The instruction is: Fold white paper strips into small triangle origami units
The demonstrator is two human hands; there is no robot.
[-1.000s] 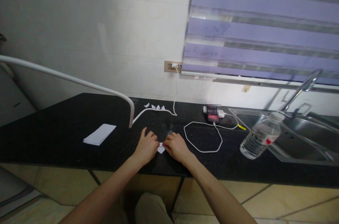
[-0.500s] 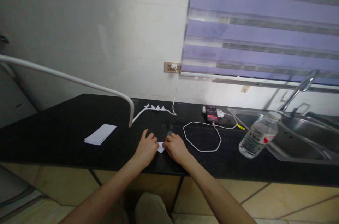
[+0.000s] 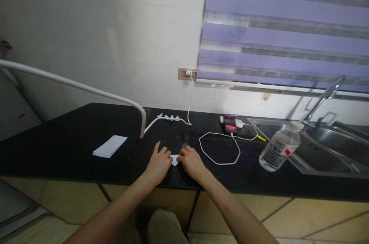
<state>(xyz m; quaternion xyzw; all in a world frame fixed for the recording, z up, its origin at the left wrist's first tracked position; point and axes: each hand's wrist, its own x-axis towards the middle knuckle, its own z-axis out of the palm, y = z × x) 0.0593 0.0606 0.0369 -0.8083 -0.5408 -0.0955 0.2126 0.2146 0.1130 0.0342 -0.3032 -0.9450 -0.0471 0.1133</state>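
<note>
A small folded piece of white paper [image 3: 175, 160] lies on the black countertop [image 3: 69, 171] close to its front edge, its lower side coming to a point. My left hand [image 3: 159, 162] grips its left end, fingers bent and one finger sticking out away from the paper. On the right end, my right hand [image 3: 190, 162] presses with curled fingers. Both ends of the paper are hidden under the fingers. To the left rests a stack of white paper sheets [image 3: 110, 146]. Several small folded paper shapes [image 3: 172, 117] stand in a row farther back.
A white bent tube [image 3: 115, 99] reaches in from the left to the counter. Right of my hands lie a looped white cable [image 3: 220, 164] and a blurred-out device [image 3: 230, 124]. A water bottle [image 3: 279, 147] stands before the steel sink [image 3: 331, 151]. A wall socket [image 3: 187, 74] holds a plug.
Both hands stay on the folded paper in nearly the same place. The whole view has shifted very slightly; no other movement shows.
</note>
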